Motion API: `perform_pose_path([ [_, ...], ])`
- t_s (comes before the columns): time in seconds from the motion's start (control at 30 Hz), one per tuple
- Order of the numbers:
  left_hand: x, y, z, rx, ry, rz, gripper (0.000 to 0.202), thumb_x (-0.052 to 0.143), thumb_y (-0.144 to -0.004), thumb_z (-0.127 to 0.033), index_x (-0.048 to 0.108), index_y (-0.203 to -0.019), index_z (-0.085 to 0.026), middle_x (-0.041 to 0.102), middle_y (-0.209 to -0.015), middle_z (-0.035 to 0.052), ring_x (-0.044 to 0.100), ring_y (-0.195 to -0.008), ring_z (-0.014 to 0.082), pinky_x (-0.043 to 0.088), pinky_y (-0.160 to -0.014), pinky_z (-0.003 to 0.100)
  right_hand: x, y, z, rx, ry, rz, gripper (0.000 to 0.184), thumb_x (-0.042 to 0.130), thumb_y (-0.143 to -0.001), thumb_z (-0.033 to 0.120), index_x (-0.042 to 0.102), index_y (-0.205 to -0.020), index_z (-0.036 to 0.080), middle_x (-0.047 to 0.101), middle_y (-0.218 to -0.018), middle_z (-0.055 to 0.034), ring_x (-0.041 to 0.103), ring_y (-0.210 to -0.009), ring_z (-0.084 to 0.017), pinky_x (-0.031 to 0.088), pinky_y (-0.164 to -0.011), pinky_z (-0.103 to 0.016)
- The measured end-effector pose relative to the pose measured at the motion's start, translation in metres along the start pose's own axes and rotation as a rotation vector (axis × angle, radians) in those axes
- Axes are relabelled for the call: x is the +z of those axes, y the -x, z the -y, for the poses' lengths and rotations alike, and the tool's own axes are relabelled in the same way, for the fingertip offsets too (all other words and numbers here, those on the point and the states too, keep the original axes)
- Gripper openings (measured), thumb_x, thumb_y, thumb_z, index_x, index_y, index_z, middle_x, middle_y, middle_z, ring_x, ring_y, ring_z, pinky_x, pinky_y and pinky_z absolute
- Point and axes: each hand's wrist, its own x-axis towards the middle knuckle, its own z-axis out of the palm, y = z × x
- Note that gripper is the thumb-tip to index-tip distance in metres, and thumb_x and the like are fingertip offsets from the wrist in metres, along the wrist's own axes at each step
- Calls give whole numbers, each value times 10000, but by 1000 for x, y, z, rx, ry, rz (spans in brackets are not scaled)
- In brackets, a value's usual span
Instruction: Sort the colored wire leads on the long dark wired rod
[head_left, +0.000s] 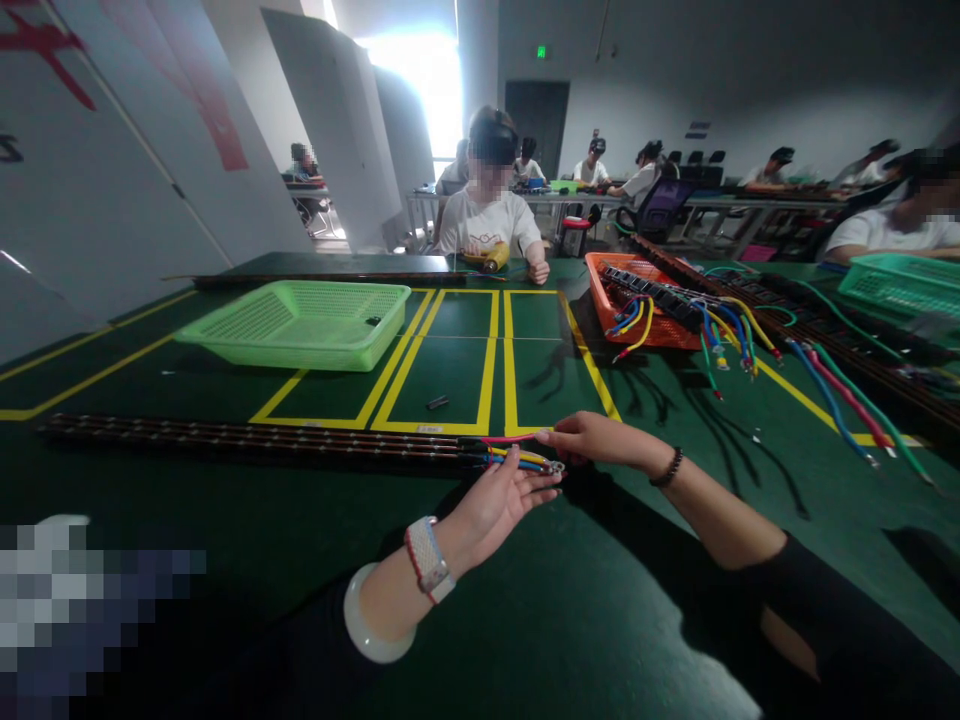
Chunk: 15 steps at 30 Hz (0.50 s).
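A long dark strip assembly (255, 438) with copper-coloured lines lies across the table in front of me. Yellow, blue and red wires with metal ring ends come out of its right end. My left hand (501, 505) is palm up under the yellow and blue wires (529, 460), its thumb lying over them and its other fingers stretched out below. My right hand (604, 440) pinches the red wire (510, 438) between thumb and fingertips, just above and right of the left hand. The ring terminals (555, 467) show between the two hands.
A light green basket (300, 345) holds a small black piece. Beyond the yellow tape lies a small dark tube (437, 403). At right, an orange basket (600, 290) bears wired black strips, with more wires (847, 400) hanging nearby. A person (491, 215) sits opposite.
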Motion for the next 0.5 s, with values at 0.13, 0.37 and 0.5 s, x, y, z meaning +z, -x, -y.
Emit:
perform_pose_path([
  [0.13, 3, 2, -2, -8, -7, 35, 393, 433, -921, -424, 534, -1064, -73, 653, -1001, 160, 632, -966, 209, 437, -969, 389, -1, 8, 7, -58, 60, 198, 595, 434, -827, 696, 629, -743, 140, 605, -601, -29, 525, -525, -103, 380, -519, -224],
  [0.37, 3, 3, -1, 34, -14, 6, 246, 445, -931, -314, 524, -985, -88, 662, -914, 145, 637, -917, 206, 446, -961, 399, 2, 5, 6, -111, 127, 71, 462, 470, -871, 546, 629, -674, 159, 612, -587, -26, 504, -506, -104, 342, -493, -235],
  [0.5, 1, 4, 1, 56, -19, 29, 153, 470, -917, -239, 530, -957, -104, 669, -895, 129, 641, -920, 209, 447, -963, 397, 5, 2, 7, -117, 230, -114, 408, 476, -886, 463, 646, -657, 170, 618, -586, -28, 483, -498, -105, 294, -488, -249],
])
